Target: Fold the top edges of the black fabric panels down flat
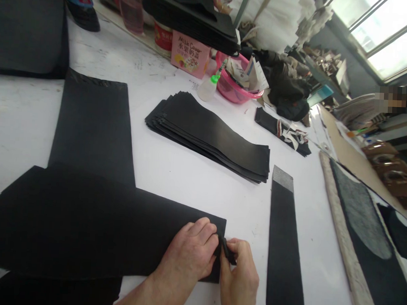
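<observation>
A long black leather-like sheet [85,228] lies across the near left of the white table. My left hand [192,248] rests on its right end, with the fingers curled and closed at the edge. Just beyond that edge, my right hand [241,275] pinches a small black strip [229,252] between thumb and fingers. Whether this strip is joined to the sheet, I cannot tell. Under the sheet's upper edge runs another black piece [93,125]. Right of my hands lies a narrow black strip with a grey end [284,237].
A fanned stack of black pieces [211,130] sits mid-table. Behind it are a pink box [190,54], a green-capped squeeze bottle [208,89] and a pink basin [238,96] holding scraps. Black pieces lie on a raised shelf [195,22]. Another person [363,108] is at the far right.
</observation>
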A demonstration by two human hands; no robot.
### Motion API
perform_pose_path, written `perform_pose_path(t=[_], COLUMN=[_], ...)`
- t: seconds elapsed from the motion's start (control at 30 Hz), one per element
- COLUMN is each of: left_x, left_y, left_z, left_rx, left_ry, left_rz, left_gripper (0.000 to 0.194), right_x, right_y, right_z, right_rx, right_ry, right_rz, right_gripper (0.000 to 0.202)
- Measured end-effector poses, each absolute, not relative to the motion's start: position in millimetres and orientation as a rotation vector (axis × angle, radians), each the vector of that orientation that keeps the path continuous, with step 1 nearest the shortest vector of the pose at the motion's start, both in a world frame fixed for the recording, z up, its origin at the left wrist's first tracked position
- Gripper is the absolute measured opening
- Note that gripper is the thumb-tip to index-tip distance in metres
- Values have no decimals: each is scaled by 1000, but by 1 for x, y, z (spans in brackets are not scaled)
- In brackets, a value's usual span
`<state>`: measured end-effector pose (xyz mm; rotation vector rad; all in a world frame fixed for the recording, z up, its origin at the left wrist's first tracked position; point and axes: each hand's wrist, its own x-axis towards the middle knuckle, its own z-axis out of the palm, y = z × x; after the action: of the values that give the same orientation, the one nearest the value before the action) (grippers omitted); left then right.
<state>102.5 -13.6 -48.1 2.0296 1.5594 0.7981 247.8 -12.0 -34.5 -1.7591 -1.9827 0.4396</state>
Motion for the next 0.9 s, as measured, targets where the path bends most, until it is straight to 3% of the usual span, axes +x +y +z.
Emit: perform_pose_path(t=[0.9], left_x=[101], left_y=[-14], left_z=[-46], left_rx=[2034], left_ry=[1553], left_rz=[785], left_gripper=[22], right_x=[248], right_y=[-8], right_z=[-31], right_rx=[-1806], right_ry=[-1939], right_rz=[436], right_gripper=[13])
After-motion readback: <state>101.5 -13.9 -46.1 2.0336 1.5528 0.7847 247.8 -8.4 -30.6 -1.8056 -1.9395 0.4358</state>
